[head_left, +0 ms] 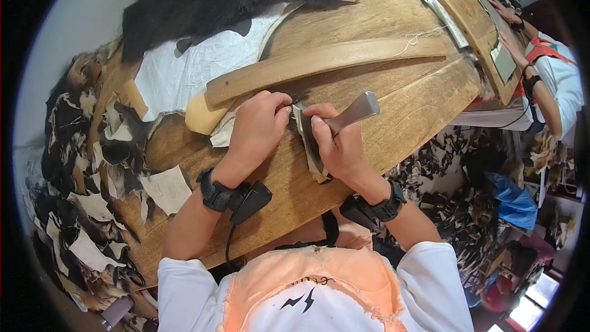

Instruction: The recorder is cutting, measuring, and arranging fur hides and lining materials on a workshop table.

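My right hand (339,144) is closed round a grey metal knife (357,112), whose flared end sticks up to the right. Under that hand lies a narrow strip of hide (307,144), pale along one side and dark along the other, reaching toward the table's near edge. My left hand (261,124) is closed, thumb and forefinger pinched together at the far end of the strip. What sits between those fingertips is too small to make out. Just beyond my left hand, a long wooden board (326,58) rests across the table.
Black fur (246,0) and a white woven sheet (203,67) lie at the back left of the wooden table (393,110). Hide scraps (92,206) pile up on the left, more cover the floor (430,190). At another table a person (547,74) works on the right.
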Motion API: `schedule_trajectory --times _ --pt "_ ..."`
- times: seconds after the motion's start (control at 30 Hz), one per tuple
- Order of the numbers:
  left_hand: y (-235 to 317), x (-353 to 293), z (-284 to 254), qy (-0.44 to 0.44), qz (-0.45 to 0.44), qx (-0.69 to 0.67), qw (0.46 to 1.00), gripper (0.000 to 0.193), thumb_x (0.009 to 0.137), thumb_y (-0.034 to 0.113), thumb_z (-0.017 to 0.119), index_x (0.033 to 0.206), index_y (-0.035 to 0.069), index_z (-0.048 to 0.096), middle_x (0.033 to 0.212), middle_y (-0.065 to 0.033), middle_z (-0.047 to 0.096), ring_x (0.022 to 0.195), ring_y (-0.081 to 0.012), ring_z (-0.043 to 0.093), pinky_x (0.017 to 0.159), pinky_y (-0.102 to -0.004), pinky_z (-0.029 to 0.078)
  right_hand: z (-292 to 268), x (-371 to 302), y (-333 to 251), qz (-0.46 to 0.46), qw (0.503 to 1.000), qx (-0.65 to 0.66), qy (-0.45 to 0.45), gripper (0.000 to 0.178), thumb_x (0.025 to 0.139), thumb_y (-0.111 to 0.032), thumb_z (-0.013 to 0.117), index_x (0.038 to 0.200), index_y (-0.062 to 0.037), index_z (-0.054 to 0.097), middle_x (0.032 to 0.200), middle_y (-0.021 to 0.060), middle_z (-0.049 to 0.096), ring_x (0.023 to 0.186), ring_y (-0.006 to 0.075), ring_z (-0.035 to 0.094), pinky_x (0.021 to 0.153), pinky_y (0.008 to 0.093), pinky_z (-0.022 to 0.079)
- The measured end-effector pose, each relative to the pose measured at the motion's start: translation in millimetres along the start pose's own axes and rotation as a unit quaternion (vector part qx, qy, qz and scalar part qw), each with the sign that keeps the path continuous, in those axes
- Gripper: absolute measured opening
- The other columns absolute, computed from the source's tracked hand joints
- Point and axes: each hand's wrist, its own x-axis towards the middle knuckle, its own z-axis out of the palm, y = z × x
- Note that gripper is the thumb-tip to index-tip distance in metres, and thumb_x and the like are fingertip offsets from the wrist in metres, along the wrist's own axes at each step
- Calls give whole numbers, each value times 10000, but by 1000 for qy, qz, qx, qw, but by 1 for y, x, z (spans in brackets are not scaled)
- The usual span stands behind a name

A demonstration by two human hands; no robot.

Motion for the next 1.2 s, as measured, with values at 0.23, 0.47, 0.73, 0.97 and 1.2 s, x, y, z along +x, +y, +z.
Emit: schedule_trajectory --times 0.23,0.47,0.73,0.97,1.2 --pt "-5 4 4 -45 -8 -35 998 99 745 83 577 795 0 599 753 -153 587 727 -303 574 656 -369 449 8 4 -1 -1 999 -37 23 105 836 -112 503 874 -63 588 594 174 533 551 335 557 494 376 423" --pt "-10 4 15 9 36 -19 999 85 727 69 563 763 -6 580 728 -157 580 691 -323 559 616 -386 434 7 10 1 3 998 -69 9 97 834 -113 508 860 -67 589 586 179 532 569 356 553 489 397 418" --pt "-10 0 15 25 12 -64 998 74 723 66 566 737 -6 565 709 -157 569 689 -313 555 624 -383 431 8 8 3 -29 998 -64 3 63 830 -100 513 829 -66 567 613 159 558 566 342 558 494 390 424" --pt "-7 -6 10 42 -7 -81 996 103 732 80 570 767 -17 569 698 -144 577 638 -265 555 587 -338 427 0 3 -1 -33 996 -69 -49 43 791 -71 491 780 -52 529 637 159 558 591 346 558 522 395 428" --pt "2 10 -30 119 -8 -76 990 75 803 68 551 814 1 581 640 -22 556 513 -54 474 493 -203 398 -8 -3 -3 16 995 -44 -83 97 785 -90 478 789 -24 548 626 172 538 597 322 554 545 378 425"
